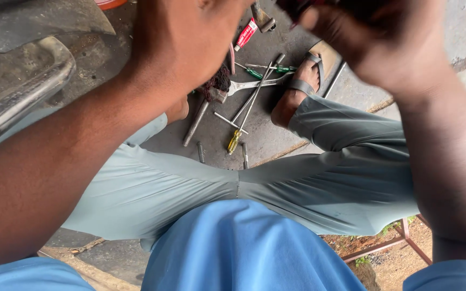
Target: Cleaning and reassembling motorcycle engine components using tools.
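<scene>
Soft, even daylight — no hard shadows, no glare. The left hand [182,37] and right hand [376,37] at the top of the frame are close and blurred; the floor [268,143] in the middle is sharp — edges slightly stretched.

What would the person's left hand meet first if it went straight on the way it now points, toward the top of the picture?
Nothing can be named: the left hand reaches up past the picture's top edge, fingers out of view. The tools lie lower, on the ground, probably off that line; depth is unclear.
</scene>
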